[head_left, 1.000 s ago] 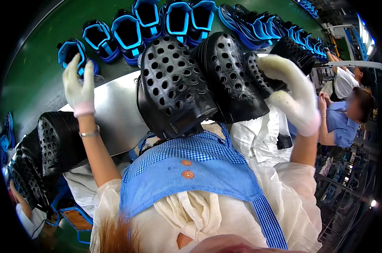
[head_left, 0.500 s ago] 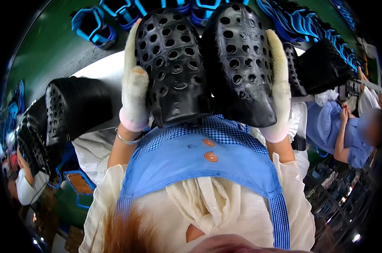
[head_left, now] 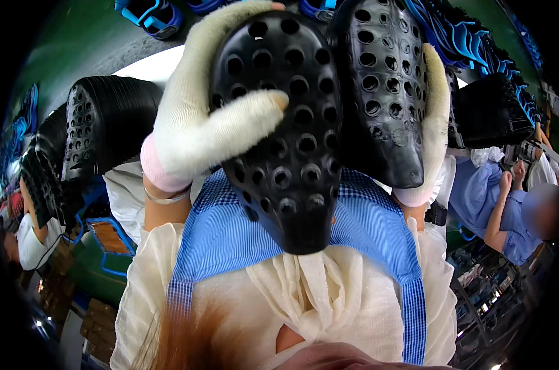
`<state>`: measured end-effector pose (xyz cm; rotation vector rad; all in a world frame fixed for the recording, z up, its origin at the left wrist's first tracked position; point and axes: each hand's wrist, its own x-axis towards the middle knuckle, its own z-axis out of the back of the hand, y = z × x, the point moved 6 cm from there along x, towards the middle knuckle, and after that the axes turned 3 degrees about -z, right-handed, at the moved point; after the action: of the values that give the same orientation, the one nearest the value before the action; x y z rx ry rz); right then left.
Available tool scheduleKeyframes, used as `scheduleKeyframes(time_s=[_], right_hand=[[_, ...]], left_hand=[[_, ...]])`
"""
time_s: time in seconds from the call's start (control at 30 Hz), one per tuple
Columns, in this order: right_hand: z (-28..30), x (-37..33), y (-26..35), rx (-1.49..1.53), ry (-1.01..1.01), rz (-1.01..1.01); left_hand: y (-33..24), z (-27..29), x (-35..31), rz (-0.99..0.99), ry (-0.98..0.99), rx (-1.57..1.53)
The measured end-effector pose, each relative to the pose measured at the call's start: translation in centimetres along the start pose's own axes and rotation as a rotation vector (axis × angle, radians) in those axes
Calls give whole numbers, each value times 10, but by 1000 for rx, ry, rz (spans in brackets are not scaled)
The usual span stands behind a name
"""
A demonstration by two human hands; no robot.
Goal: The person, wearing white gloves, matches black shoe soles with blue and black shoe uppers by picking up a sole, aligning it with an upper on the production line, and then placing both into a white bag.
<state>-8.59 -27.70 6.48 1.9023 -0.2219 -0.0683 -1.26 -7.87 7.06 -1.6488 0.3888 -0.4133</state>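
In front of my chest are two black moulded shells full of round holes, rounded at the far end and narrower toward me. My left hand [head_left: 190, 117], in a cream knitted glove, grips the left shell [head_left: 292, 129]; its thumb lies across the holed face and its fingers reach round the far edge. This shell appears larger and closer, its narrow end over my blue apron [head_left: 230, 237]. Along the outer side of the right shell [head_left: 384, 127] lies my gloved right hand [head_left: 437, 117], with its fingers closed against it. The fingertips behind that shell are hidden.
Nested stacks of similar black holed shells stand at the left [head_left: 113, 123] and right [head_left: 492, 114]. Several bright blue frames [head_left: 471, 46] line the far side. A co-worker in blue [head_left: 477, 194] sits at the right; another person's arm [head_left: 33, 213] shows at far left.
The left shell has come up closer and tipped, its narrow end dropping lower over my chest. My left thumb has moved across its face. The right shell has shifted slightly right.
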Motion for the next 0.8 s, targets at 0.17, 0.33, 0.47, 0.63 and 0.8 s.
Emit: scheduleKeyframes(time_s=[0.17,0.33,0.47,0.63,0.8], right_hand=[[5,4,4,-364,-69,-12],[7,1,4,-427,-28,26],[-2,0,4,-357,-144,5],[34,8,-11,-377,-126,-13],[46,5,-55,-95,-171,-263]], left_hand=[[-18,-3,-19,-87,-37,46],[-22,-2,-23,-128,-74,43],[-4,6,-9,-118,-47,66],[3,19,9,-79,66,108],[26,12,-4,-31,-53,-147]])
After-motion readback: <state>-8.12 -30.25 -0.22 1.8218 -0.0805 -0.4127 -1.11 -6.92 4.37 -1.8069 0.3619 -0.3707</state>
